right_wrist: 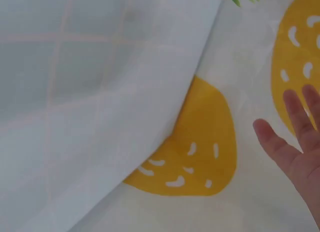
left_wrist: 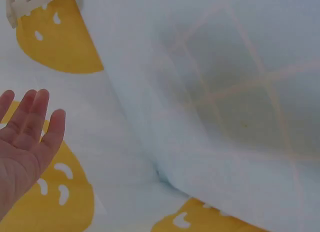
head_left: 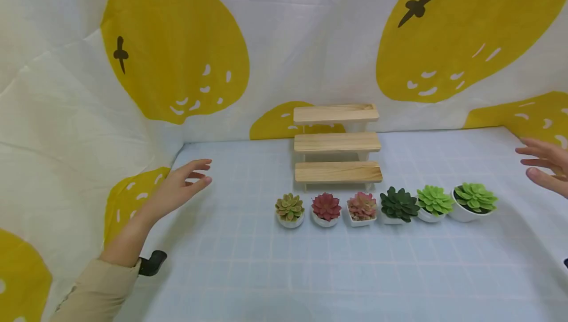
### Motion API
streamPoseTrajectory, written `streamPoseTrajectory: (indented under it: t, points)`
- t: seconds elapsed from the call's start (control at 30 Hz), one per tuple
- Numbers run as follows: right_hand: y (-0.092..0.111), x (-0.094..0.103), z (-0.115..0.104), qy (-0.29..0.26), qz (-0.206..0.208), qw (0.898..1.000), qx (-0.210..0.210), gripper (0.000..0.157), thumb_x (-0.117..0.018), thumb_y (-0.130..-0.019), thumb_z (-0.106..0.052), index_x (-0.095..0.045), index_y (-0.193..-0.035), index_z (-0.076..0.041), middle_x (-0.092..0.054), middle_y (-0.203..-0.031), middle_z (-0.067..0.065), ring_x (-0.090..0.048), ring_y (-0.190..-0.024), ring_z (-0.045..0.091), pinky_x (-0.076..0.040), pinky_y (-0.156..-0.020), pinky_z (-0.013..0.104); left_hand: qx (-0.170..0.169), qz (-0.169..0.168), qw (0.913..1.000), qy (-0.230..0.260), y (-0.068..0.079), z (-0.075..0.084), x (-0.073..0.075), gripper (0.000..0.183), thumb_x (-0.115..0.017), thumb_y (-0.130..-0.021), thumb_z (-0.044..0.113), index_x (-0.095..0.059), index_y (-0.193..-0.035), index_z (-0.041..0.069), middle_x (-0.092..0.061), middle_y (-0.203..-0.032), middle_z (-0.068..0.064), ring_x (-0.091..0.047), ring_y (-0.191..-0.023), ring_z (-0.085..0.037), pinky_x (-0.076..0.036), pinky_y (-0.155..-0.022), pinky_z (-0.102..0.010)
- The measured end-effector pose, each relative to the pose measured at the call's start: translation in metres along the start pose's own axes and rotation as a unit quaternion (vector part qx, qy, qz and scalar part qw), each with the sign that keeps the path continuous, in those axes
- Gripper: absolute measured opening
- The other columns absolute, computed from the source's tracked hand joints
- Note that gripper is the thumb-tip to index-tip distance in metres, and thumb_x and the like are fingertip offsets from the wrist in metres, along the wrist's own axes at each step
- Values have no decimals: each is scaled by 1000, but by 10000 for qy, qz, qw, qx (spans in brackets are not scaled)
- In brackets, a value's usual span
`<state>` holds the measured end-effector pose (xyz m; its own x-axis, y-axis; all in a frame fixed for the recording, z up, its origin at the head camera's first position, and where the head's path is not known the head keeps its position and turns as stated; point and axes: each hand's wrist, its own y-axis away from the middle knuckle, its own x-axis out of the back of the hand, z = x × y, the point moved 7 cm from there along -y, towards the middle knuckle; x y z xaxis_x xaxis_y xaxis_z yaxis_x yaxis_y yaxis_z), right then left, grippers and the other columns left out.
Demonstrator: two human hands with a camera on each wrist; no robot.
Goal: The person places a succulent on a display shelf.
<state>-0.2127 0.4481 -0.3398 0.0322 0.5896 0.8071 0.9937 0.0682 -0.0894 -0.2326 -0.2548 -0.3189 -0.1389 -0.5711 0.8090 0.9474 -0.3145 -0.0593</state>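
My left hand (head_left: 179, 189) hovers over the left part of the table, fingers loosely extended and holding nothing. At the far right edge of the head view, my right hand (head_left: 548, 164) is raised with its fingers spread, also holding nothing. Between them stands a row of small potted succulents: a yellow-green one (head_left: 290, 207), a dark red one (head_left: 326, 207), a pink one (head_left: 362, 207), a dark green one (head_left: 399, 204), a bright green one (head_left: 435, 200) and a larger green one (head_left: 476, 198) in a round white pot. The larger one is nearest my right hand.
Behind the row stands a three-step wooden display rack (head_left: 338, 171) with pale supports. A pale blue checked cloth covers the table (head_left: 248, 268). White fabric (head_left: 284, 41) with large yellow fruit prints hangs along the back and left side.
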Motion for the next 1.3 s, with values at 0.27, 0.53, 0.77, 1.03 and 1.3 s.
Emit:
streamPoseTrajectory:
  t: [0.27, 0.53, 0.77, 1.03, 1.3]
  points:
    - [1, -3, 27, -335, 146, 9983, 448, 80, -56, -92, -4, -7, -150, -29, -28, -123, -38, -31, -94, -29, -30, -61, -1, -104, -103, 9983, 566, -24, -3, -35, 47, -57, -93, 33, -46, -134, 11, -54, -126, -16, -55, -107, -30, -43, -91, -50]
    - [8, -23, 11, -735, -192, 9967, 271, 83, -58, -90, 0, -9, -150, -30, -30, -110, -38, -35, -91, -25, -38, -60, 7, 95, -161, 9861, 1654, -40, 13, -63, 45, -59, -93, 24, -48, -132, 4, -53, -124, -21, -55, -104, -31, -50, -81, -39]
    - [10, -45, 25, -701, -772, 9945, -60, 83, -57, -93, -11, -1, -149, -35, -24, -111, -37, -31, -92, -23, -39, -71, 62, 12, -414, 9819, 1847, -56, 16, -89, 45, -61, -92, 23, -49, -131, 4, -52, -125, -20, -55, -104, -31, -51, -75, -35]
    - [12, -59, 41, -579, -1111, 9917, -303, 84, -59, -93, -20, 1, -149, -34, -30, -139, -2, -39, -109, 19, -43, -70, 57, 154, -1088, 9498, 2929, -71, 22, -114, 51, -58, -93, 17, -40, -137, 0, -46, -130, -24, -53, -110, -34, -50, -85, -40]
    - [17, -71, 20, -839, -1441, 9850, -450, 88, -59, -93, -17, 7, -149, -34, -26, -138, 11, -24, -111, 55, -32, -79, 71, 734, -1480, 9070, 3873, -85, 24, -136, 52, -56, -94, 12, -35, -141, 1, -44, -135, -22, -51, -114, -30, -45, -92, -40]
